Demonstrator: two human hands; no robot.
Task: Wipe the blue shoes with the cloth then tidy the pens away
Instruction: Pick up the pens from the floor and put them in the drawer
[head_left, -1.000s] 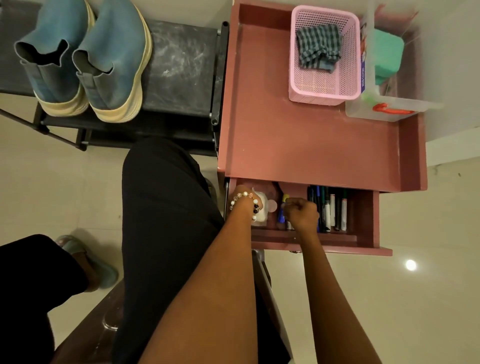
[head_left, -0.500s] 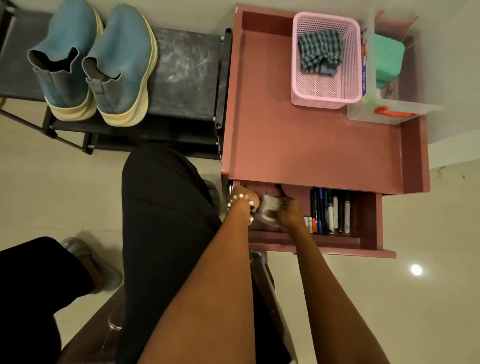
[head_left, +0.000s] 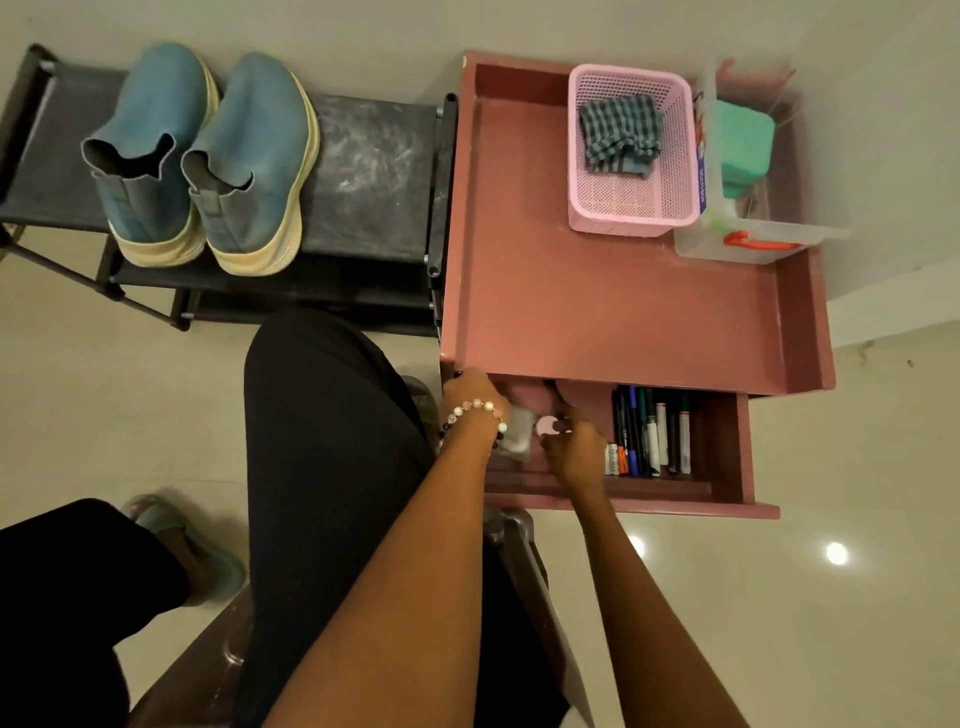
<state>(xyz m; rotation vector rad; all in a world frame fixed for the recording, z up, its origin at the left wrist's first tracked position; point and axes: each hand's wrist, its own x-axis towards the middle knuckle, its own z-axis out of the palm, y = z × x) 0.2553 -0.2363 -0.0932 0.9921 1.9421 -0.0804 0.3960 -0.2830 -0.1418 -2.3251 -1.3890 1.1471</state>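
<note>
Reaching into the open drawer (head_left: 727, 457) from the near edge, both hands worked low in its left half. Left hand (head_left: 470, 392), bead bracelet at the wrist, curled round a small pale container (head_left: 519, 441), grip partly hidden. Right hand (head_left: 574, 452) bunched, fingertips pinched at a round pink lid (head_left: 545, 427) on that container; whether turning or merely holding, impossible to tell. Lay just right of that hand, almost touching it: the pens (head_left: 649, 431), packed side by side, long axes running near to far, caps toward the drawer front. Nearer the right hand by far. Probably left only the closing of the drawer, with free space to the pens' right. Farther off, a bare pink tabotop (head_left: 597, 312), then a pink basket (head_left: 680, 156) holding the checked cloth (head_left: 618, 135). Stood well apart to the left, on a dark rack (head_left: 374, 166), toes toward the wall: the blue shoes (head_left: 208, 156). Pale floor (head_left: 779, 623) all round.
</note>
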